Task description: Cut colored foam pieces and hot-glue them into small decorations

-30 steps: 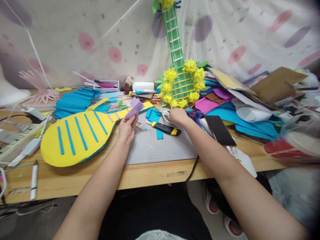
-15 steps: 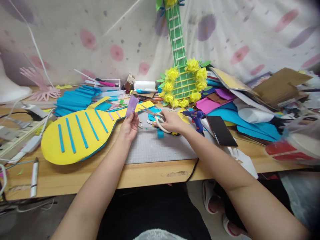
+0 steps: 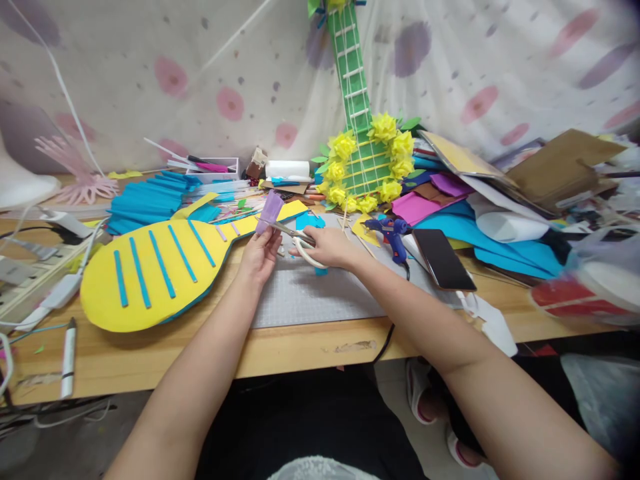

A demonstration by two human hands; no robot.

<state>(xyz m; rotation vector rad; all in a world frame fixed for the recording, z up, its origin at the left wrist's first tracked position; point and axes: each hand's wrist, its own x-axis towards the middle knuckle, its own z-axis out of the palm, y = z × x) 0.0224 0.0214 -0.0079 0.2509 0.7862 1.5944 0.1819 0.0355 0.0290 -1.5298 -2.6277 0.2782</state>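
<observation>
Between the fingers of my left hand is a piece of purple paper, held upright. My right hand grips scissors by their white handles, and the blades point left and reach the lower part of the purple paper. Whether the blades are cutting I cannot tell. Left of my hands lies a yellow paper guitar shape with blue strips on its body and small purple strips on its neck. A grey cutting mat lies under my hands, with blue paper scraps on it.
A green paper guitar with yellow flowers leans at the back. A blue glue gun and a black phone lie to the right, near stacked coloured paper. A marker and a power strip are at the left.
My right hand has brought the scissors left, from beside the purple paper to the paper itself. My left hand has stayed nearly in place, still holding the paper.
</observation>
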